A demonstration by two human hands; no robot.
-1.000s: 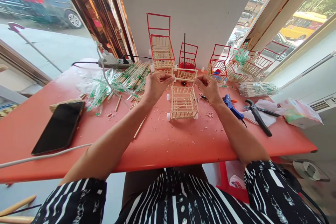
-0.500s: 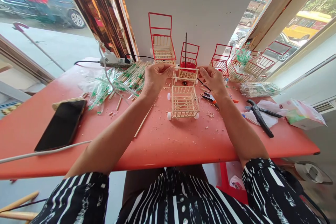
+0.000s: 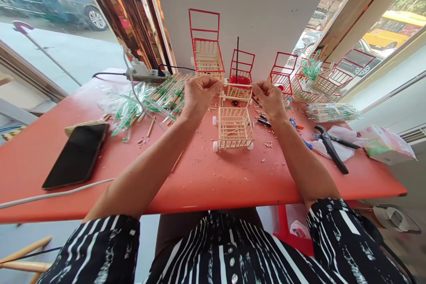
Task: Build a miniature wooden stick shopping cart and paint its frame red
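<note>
My left hand [image 3: 203,96] and my right hand [image 3: 270,98] pinch opposite ends of a thin wooden stick [image 3: 238,85]. The stick is level along the top of a small slatted stick frame [image 3: 238,93] with white wheels near its sides; whether it is joined to the frame I cannot tell. Closer to me, a pale miniature cart [image 3: 234,128] made of sticks stands on the red table [image 3: 206,186] on white wheels. A dark upright rod [image 3: 237,55] rises behind the frame, beside something red. My fingers hide both stick ends.
Miniature carts with red handles, like this tall one [image 3: 207,55], line the back. Left lie bundled sticks [image 3: 168,93], a phone [image 3: 78,155] and a power strip [image 3: 146,74]. Right are black-handled pliers [image 3: 333,151], wrapped sticks [image 3: 331,112] and a tissue pack [image 3: 388,144]. Wood scraps litter the tabletop.
The view has shifted slightly. Both hands keep their pinch on the stick, and the pale cart stays in place.
</note>
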